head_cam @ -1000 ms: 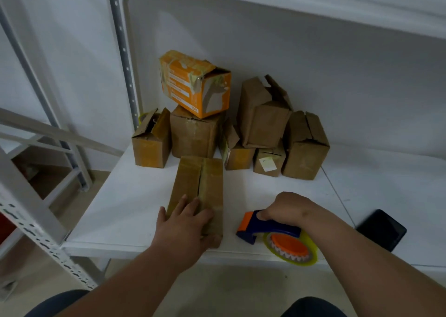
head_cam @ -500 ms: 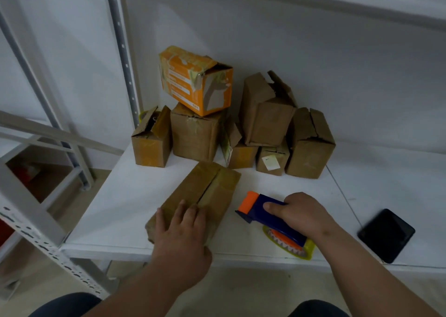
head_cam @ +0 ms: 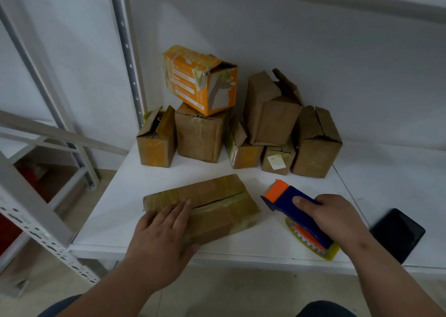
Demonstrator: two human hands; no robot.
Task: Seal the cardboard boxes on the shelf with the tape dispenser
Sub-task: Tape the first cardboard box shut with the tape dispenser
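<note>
A flat cardboard box (head_cam: 202, 205) lies near the front edge of the white shelf (head_cam: 265, 246), turned so its long side runs left to right. Its top flaps meet in a dark seam that is not fully closed. The left hand (head_cam: 160, 232) lies flat on the near left part of the lid, fingers straight and together, pressing it down. The right hand (head_cam: 330, 216) is wrapped round the blue handle of the tape dispenser (head_cam: 299, 216), thumb on top; the orange front end points at the box's right end, just beside it but not touching. The tape roll with its yellow-green rim sits at the near end, low against the shelf.

The box looks light and worn, with soft, creased walls and old tape on it, so it is likely to slide or cave in under a hard pull. Holding it by a flat palm on the lid, beside the seam and not over it, seems the safest way. The dispenser is stiff plastic and should be held by the handle, clear of the toothed cutter at the front.

At the far side stands a cluster of small brown boxes (head_cam: 316, 143), several with torn or open flaps, with an orange box (head_cam: 200, 80) tilted on top of one. A black phone (head_cam: 398, 232) lies on the right.
</note>
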